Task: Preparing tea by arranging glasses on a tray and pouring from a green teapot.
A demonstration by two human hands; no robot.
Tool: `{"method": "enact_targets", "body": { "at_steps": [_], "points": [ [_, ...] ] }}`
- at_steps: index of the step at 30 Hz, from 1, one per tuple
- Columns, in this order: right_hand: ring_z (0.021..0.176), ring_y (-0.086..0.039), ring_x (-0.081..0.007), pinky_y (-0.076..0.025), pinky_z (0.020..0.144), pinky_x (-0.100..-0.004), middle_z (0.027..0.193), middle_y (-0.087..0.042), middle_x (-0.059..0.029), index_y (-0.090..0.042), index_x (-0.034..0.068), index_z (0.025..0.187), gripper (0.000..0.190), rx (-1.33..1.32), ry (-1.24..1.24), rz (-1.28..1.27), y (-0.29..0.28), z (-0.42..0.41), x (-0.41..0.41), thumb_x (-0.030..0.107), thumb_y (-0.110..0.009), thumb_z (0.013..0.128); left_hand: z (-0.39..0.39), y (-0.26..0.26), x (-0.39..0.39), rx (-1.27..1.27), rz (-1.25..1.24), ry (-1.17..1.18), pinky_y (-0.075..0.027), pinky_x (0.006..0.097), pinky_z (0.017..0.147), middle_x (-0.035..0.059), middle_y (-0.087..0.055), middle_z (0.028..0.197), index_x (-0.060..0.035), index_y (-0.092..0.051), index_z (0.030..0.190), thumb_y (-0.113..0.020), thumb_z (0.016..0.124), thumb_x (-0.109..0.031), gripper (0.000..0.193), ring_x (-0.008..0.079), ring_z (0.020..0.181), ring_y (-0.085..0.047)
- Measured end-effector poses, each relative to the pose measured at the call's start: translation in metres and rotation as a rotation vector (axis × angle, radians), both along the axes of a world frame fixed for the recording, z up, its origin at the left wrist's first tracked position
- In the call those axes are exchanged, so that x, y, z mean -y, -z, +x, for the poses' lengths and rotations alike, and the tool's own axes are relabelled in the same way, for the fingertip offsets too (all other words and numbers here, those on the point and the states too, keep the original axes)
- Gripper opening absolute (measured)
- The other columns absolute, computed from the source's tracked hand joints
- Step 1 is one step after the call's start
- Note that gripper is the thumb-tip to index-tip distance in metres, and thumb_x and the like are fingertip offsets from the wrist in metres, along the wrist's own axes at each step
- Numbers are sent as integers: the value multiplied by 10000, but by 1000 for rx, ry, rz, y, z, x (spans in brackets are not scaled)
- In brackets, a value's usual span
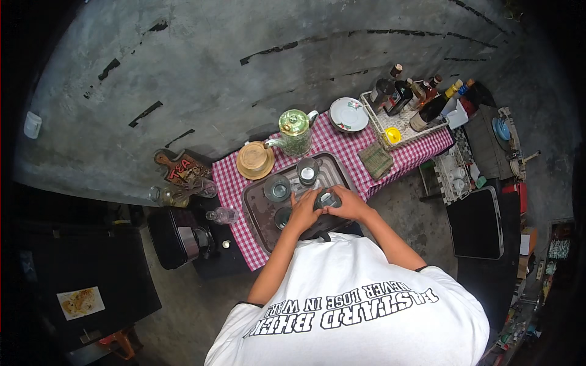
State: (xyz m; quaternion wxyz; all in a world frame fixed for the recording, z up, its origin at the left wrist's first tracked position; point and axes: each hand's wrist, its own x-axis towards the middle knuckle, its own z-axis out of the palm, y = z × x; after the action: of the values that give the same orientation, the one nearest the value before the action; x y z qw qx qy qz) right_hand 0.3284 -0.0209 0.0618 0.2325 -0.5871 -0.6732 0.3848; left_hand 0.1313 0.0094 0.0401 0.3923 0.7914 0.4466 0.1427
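Observation:
A dark rectangular serving tray lies on a pink-and-white checked tablecloth before me. Both my hands are over its right part, around a clear drinking glass. The fingers of my right hand curve round the glass from the right. At its left side is my left hand, its thumb and fingers by the rim. Several other glasses share the tray: a tall glass behind my hands, a wide glass at the left, and a glass beside my left wrist.
Behind the tray stand a green patterned teapot and a round wooden lidded pot. Stacked plates, a folded cloth and a rack of bottles are to the right. A glass bottle stands at the left edge.

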Motion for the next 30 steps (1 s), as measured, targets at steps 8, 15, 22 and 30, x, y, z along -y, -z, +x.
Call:
{"method": "enact_targets", "body": {
  "at_steps": [8, 15, 22, 30],
  "points": [
    [1060, -592, -374, -475, 899, -413, 1122, -597, -212, -575, -30, 1142, 617, 57, 13, 12, -3, -2, 0, 403, -748, 737, 1, 0, 0, -9, -6, 3, -81, 587, 1142, 106, -513, 1400, -131, -443, 1401, -738, 782, -185, 688, 260, 1373, -398],
    [1046, -599, -374, -480, 888, -416, 1102, -604, -214, -577, -33, 1132, 613, 58, 18, 13, -9, -4, 0, 394, -749, 727, 0, 1, 0, -10, 0, 3, -79, 592, 1142, 106, -518, 1394, -128, -446, 1395, -742, 788, -203, 680, 262, 1371, -400],
    [1032, -603, -374, -484, 875, -413, 1094, -608, -215, -575, -30, 1122, 601, 70, 28, 12, -7, -4, -1, 381, -755, 723, 1, 0, 0, -18, -2, 5, -77, 587, 1145, 111, -519, 1392, -126, -445, 1392, -737, 795, -211, 670, 261, 1372, -398],
    [1046, -603, -360, -481, 893, -407, 1105, -609, -212, -574, -23, 1128, 587, 71, 29, 1, -9, -5, 0, 367, -755, 729, 0, 2, -1, -9, -2, 5, -76, 584, 1145, 111, -518, 1394, -128, -441, 1394, -734, 796, -208, 670, 263, 1373, -396]
  ]
}}
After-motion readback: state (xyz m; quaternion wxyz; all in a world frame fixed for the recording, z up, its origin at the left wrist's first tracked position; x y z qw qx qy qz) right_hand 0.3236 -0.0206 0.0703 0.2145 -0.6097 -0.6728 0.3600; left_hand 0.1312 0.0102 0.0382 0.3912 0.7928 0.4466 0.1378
